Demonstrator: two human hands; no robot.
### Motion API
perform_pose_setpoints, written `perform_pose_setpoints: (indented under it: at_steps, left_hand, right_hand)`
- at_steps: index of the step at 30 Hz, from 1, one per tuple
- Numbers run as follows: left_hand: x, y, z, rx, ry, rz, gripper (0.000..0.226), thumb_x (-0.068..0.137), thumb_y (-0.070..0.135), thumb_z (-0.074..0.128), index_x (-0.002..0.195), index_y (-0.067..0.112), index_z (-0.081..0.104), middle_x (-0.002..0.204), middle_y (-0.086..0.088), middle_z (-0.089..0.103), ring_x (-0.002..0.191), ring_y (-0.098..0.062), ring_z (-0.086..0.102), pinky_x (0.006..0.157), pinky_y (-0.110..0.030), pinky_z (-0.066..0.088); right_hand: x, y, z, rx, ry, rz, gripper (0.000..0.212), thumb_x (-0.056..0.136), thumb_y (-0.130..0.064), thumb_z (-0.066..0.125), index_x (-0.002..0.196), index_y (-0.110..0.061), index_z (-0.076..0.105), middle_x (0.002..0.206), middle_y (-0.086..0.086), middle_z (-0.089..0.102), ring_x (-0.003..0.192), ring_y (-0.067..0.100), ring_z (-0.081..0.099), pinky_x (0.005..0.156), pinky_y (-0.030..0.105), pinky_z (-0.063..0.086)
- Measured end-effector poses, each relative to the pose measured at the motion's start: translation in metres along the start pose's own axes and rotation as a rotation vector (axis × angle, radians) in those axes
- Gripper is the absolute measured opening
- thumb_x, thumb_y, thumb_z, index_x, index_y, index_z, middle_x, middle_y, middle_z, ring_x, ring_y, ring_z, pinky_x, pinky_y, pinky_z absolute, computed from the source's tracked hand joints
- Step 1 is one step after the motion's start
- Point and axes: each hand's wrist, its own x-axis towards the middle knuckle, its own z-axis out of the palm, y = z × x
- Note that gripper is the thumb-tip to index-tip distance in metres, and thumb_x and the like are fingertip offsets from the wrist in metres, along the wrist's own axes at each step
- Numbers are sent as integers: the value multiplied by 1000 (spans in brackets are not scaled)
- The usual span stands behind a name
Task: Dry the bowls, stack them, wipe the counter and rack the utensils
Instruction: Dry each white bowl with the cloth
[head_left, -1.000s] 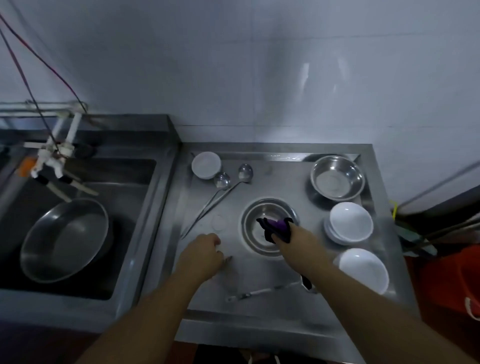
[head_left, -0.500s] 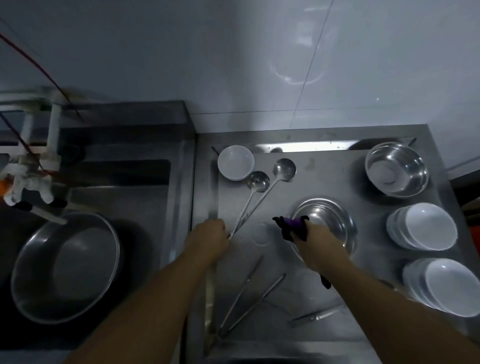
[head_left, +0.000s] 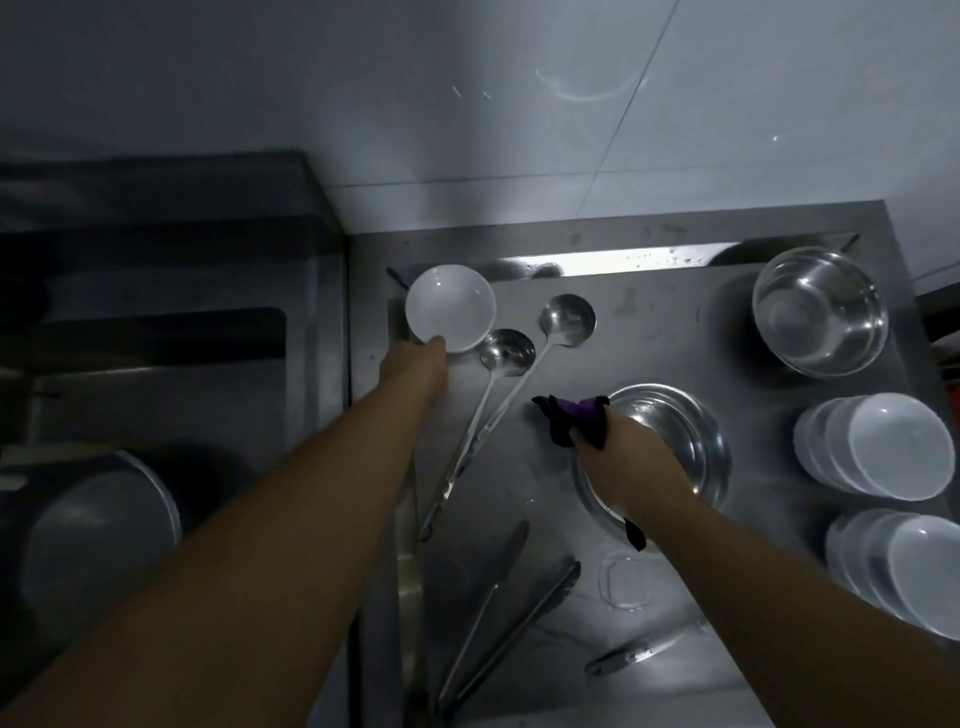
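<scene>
A small white bowl (head_left: 450, 306) sits alone at the upper centre of the frame, on the far left corner of the steel counter (head_left: 649, 332), as the person's left hand (head_left: 415, 364) reaches its near rim; the fingertips touch the bowl, though in this dim view it cannot be told whether they have closed on it. Just right of it lie two ladles (head_left: 509, 353), bowls up, handles running down toward the frame's centre. The right hand (head_left: 623, 467) grips a purple cloth (head_left: 574, 421) over the rim of a steel bowl (head_left: 675, 447) at centre right. Farther right stand another steel bowl (head_left: 821, 312) and two stacks of white bowls (head_left: 878, 452) (both leaning slightly). Tongs (head_left: 509, 634) lie at lower centre. The risk here appears to be a wet rim slipping from a one-handed pinch, or the lifted bowl clipping the nearer ladle and sending it sliding.
</scene>
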Motion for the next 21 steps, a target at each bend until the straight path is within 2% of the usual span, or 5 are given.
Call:
perform_pose_setpoints:
  at_steps: [4,10,14,17,21]
  left_hand:
    - [15,2,9,-395,12,-118,46,96,20,65,136,-3,62,123,-20,69,109,-37,70,97,-48,61]
    - [7,3,3,-639,26,-155,31,94,9,65,125,4,66,95,-7,64,80,-19,68,57,-26,60]
    - [-22,-2,-10,-785,24,-170,17,99,14,62,115,16,59,94,-4,63,80,-15,66,55,-23,57]
    - [-50,-16,-19,-815,10,-157,15,101,13,59,116,12,59,91,-6,64,75,-16,64,61,-25,56]
    - [-97,-40,-28,-800,3,-143,10,101,15,64,107,7,64,86,-9,67,67,-17,62,49,-22,53]
  right_hand:
    - [1,7,5,81,13,49,28,105,-43,56,117,-19,64,86,1,70,76,19,69,73,38,58]
    - [-18,24,7,288,55,116,13,103,-38,58,107,-26,63,76,3,71,65,20,70,56,31,50]
    - [-35,33,2,412,73,109,3,105,-40,54,105,-38,57,73,4,74,57,21,71,58,36,59]
    - [-50,33,-6,498,85,65,15,104,-40,53,97,-52,58,71,0,75,54,18,72,51,32,57]
    - [-69,25,-17,574,125,11,15,102,-40,59,95,-53,58,82,-10,75,73,12,74,66,36,60]
